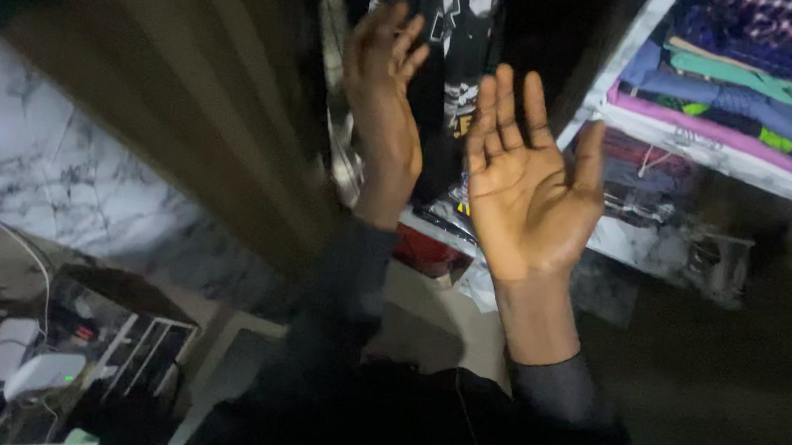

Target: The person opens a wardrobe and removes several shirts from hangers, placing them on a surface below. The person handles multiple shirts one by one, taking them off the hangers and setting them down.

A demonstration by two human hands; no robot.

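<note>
My left hand (385,102) is raised in front of an open wardrobe, fingers spread, palm turned toward the right, holding nothing. My right hand (530,183) is lifted beside it with the palm facing me and the fingers apart, also empty. Both wrists wear dark long sleeves (546,389). Behind the hands hang dark garments (455,50) with light print. The left hand is nearest the brown wardrobe door (193,80).
Folded clothes (758,95) in purple, green and blue are stacked on a white shelf (722,150) at upper right, with more items on the shelf below. A marble-patterned wall (26,151) is at left. White devices and cables (32,365) lie at lower left.
</note>
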